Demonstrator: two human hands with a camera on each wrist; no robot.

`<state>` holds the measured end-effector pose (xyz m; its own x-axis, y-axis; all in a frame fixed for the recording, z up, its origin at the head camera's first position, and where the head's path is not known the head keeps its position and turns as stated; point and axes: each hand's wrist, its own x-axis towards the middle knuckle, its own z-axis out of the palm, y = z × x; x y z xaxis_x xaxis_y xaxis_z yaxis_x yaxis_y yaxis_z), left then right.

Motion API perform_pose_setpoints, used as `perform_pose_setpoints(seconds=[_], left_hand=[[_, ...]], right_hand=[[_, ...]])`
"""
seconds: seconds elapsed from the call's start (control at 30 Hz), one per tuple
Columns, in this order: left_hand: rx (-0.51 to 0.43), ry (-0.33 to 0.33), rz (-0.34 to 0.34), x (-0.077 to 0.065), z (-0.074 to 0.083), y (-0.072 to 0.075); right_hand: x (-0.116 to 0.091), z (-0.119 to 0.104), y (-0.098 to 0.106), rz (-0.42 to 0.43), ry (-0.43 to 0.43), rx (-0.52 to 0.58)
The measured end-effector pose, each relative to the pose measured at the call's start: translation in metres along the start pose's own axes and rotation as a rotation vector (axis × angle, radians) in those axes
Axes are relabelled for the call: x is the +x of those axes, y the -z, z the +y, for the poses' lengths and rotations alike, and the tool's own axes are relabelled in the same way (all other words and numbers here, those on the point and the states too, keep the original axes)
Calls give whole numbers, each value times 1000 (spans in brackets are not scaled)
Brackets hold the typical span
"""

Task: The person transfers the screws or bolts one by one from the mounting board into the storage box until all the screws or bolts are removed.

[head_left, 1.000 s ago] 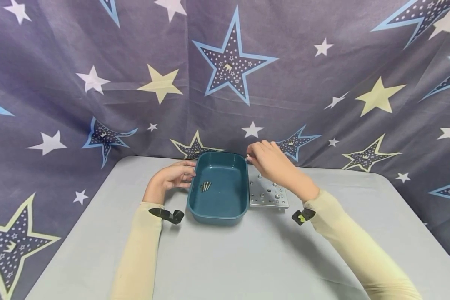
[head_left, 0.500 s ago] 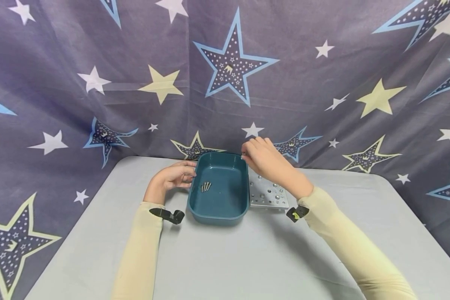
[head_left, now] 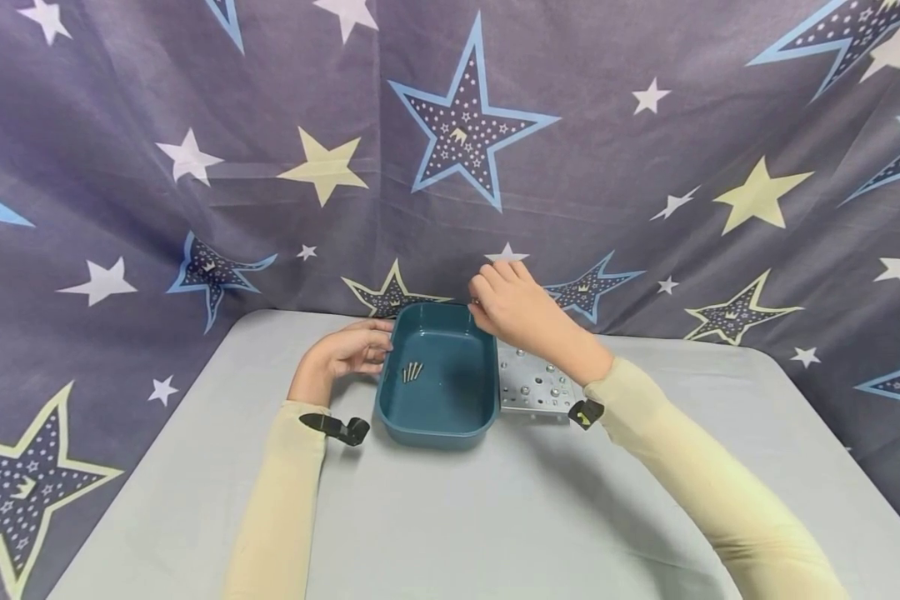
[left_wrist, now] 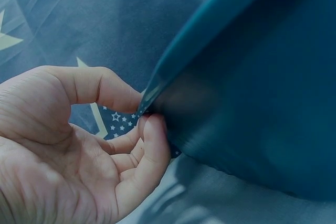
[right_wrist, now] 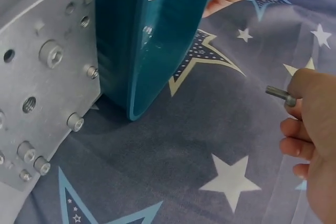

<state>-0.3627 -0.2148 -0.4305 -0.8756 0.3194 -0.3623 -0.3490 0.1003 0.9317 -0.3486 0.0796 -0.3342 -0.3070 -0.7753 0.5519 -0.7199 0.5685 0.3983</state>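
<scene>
A small metal socket head screw (right_wrist: 279,94) is pinched between the thumb and a finger of my right hand (head_left: 521,308), above the far right corner of the blue-green tray (head_left: 438,435). From the head view the screw is hardly visible. My left hand (head_left: 352,350) holds the tray's left side, fingertips at the rim in the left wrist view. Several thin screws (head_left: 412,372) lie side by side on the left part of the tray's floor. Beside the tray's right wall stands a silver metal plate (head_left: 536,400) with holes and screw heads, partly hidden under my right forearm.
A pale grey cloth covers the table (head_left: 450,525). Right behind the tray hangs a dark curtain (head_left: 570,167) with stars. Several socket screws (right_wrist: 52,53) sit in the plate's holes, and other holes show bare.
My right hand has moved left and slightly up, from over the plate's far end to above the tray's far right corner, carrying the screw. The left hand and tray stay put.
</scene>
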Motion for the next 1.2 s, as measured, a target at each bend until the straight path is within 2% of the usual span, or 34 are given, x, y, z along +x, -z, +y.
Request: perform_pose_setpoints(seconds=[0.17,0.3,0.57,0.77,1.2], left_hand=[[0,-5,-6,2,-1,1],[1,-12,-9,4,-4,2],[3,-16,-2,7,-6,4],[7,-19,-11,8,-6,5],[1,-13,-1,6,-5,4]], right_hand=[[7,-3,-7,14,59,-58],[15,-7,-12,-19,64,-45],[36,-15,-17,-194,-23,128],[51,-18,-18,-327,-95,207],[65,-18,-26,-448,-144,353]])
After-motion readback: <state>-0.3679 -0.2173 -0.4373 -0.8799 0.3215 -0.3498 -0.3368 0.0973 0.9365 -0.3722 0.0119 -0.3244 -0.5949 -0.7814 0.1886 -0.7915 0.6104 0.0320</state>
